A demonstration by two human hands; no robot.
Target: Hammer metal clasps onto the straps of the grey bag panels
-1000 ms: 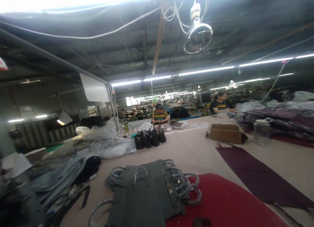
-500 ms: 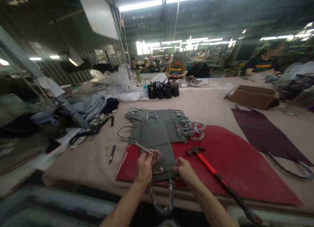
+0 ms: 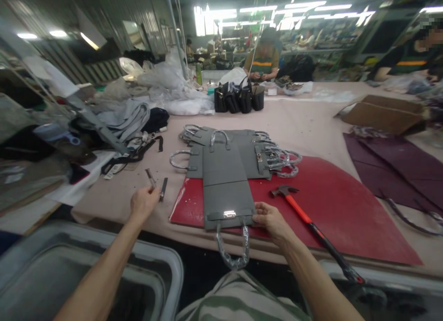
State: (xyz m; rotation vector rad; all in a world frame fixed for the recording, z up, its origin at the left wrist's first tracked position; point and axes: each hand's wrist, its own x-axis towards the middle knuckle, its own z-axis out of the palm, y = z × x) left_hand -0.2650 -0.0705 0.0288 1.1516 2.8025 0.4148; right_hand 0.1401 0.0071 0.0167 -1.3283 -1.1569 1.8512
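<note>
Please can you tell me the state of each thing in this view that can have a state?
Left hand: raised above the table, pinching a small metal piece.
Right hand: resting on the grey leather panel.
Grey leather panel: lying flat on the red mat.
Plastic-wrapped handle: hanging over the table edge.
Claw hammer: lying on the red mat, untouched.
Black handbags: standing upright in a row.

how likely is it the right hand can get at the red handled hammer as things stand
Probably yes: the right hand rests at the edge of the gray bag panel, and the red-handled hammer lies just beside it on the red mat, with nothing visible between them.
</note>
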